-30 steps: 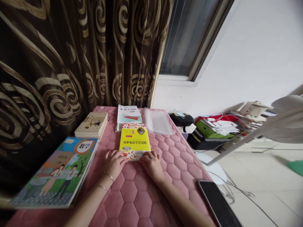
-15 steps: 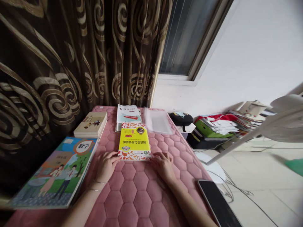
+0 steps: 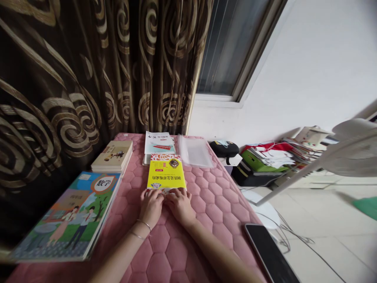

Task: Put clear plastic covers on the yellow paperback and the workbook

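both hands at the near end of a yellow book

rests the left hand and the right hand side by side, palms down with fingers bent, on the near end of the yellow book. cannot tell whether merely touching or also gripping. has the yellow book lying flat between the middle and the far edge of the pink quilted surface, cover up, with a white booklet just beyond. shows clear plastic sleeves to the right of these, near the far right corner. keeps a stack of tan books by the left edge, towards the far left corner, and a blue-topped textbook nearer, along the left edge. has a dark-screened phone at the right edge, near the near right corner. shows a patterned curtain behind the far edge and a white fan well off the right edge.
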Motion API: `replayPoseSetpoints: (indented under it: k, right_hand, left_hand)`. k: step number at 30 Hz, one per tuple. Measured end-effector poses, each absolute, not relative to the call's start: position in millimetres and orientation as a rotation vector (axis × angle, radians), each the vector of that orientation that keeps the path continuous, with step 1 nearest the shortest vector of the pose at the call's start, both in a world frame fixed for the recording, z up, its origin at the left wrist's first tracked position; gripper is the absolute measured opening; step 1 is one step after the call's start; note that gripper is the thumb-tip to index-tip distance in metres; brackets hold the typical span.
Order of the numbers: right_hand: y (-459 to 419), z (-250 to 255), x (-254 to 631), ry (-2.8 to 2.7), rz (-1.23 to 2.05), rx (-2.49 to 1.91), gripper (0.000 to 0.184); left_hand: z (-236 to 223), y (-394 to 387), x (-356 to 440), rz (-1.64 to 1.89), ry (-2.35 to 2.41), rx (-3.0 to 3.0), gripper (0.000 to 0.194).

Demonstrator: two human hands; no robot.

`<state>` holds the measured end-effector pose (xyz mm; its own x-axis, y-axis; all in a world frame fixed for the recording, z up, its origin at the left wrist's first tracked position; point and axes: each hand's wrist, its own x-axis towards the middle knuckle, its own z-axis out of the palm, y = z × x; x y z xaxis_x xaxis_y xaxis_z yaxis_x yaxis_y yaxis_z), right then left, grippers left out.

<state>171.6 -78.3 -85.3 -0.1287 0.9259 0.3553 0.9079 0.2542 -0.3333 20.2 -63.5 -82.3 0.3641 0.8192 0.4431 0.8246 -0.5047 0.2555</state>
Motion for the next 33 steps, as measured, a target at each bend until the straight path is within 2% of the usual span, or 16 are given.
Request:
replayPoseSetpoints:
  k: [10, 17, 23, 29, 33]
  right_hand:
    - [-87, -89, 217, -1.911, 0.093, -1.72, 0.01]
    - [-97, -86, 244, -1.869, 0.096, -1.78, 0.016]
    - [-95, -89, 240, -1.893, 0.06, -1.788, 0.013]
    - [-87, -87, 203, -1.951, 0.061, -1.695, 0.008]
    - [-80, -87, 176, -1.991, 0.034, -1.671, 0.01]
  left_hand:
    - [-82, -59, -27, -0.841, -1.649, -2.475, 0.019]
    - [-84, -56, -52, -0.892, -1.648, -2.508, 0.021]
    - [-82, -60, -44, -0.823, -1.661, -2.456, 0.021]
    - [-76, -65, -5, -0.818, -1.627, -2.529, 0.014]
    - [-79, -64, 21, -0.859, -1.562, -2.587, 0.022]
